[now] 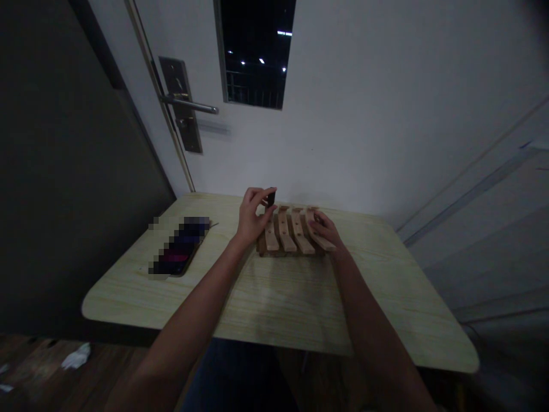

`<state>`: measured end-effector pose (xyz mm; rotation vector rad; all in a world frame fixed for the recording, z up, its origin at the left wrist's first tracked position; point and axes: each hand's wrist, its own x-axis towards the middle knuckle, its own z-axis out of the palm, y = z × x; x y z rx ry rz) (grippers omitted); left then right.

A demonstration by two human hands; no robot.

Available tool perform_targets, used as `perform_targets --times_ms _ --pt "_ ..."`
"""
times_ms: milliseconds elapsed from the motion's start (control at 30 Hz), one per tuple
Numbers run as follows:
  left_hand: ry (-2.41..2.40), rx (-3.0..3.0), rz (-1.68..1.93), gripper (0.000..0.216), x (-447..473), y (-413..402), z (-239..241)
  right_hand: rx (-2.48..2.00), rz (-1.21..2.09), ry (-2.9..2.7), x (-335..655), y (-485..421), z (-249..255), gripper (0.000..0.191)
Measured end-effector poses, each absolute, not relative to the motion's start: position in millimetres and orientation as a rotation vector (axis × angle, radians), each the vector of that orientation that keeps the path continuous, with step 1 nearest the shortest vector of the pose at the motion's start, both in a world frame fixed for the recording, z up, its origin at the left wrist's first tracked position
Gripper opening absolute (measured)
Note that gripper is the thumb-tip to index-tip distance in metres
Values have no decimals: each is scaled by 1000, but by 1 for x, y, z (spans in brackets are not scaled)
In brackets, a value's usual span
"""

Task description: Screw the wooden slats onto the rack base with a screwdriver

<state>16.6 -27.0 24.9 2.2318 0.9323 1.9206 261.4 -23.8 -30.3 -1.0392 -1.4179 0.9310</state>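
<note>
**Pinching a small dark piece [271,198], bracing a wooden rack [285,240]**

In the left hand [251,218], gripped between thumb and fingertips: that piece, roughly upright at the rack's 11 o'clock corner; touching the wood or just clear of it, impossible to tell. In the right hand [328,231], with fingers curled round the 3 o'clock end: the outermost of four bent slats [305,244], side by side over a darker base [261,248].

Judging by this, partway through handling the dark piece at the rack, with fine work on one side and support on the other. Called for next, probably: a firm brace at 3 o'clock, a light, exact pinch at 11.

Just toward 12 o'clock from the middle of a pale wood-grain table [412,297]: the rack. At 9 o'clock, well apart: a phone [185,250], partly pixelated. Beyond the far edge: a white door [343,131], with a metal handle [193,105] at 11 o'clock and a dark window [257,51] at 12. Down at 7 o'clock: brown floor [120,357] and crumpled white paper [77,356]. Dimly lit throughout.
</note>
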Motion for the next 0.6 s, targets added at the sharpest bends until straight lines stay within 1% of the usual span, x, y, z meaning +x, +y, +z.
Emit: perform_targets --times_ms 200,333,600 --pt "805 2153 1866 42 19 -27 21 -1036 934 -1432 262 -23 -33 49" --pt "772 2200 1832 36 17 -28 22 -1050 905 -1450 263 -22 -32 47" --pt "922 2199 1933 34 16 -25 25 -1075 883 -1448 262 -21 -32 46"
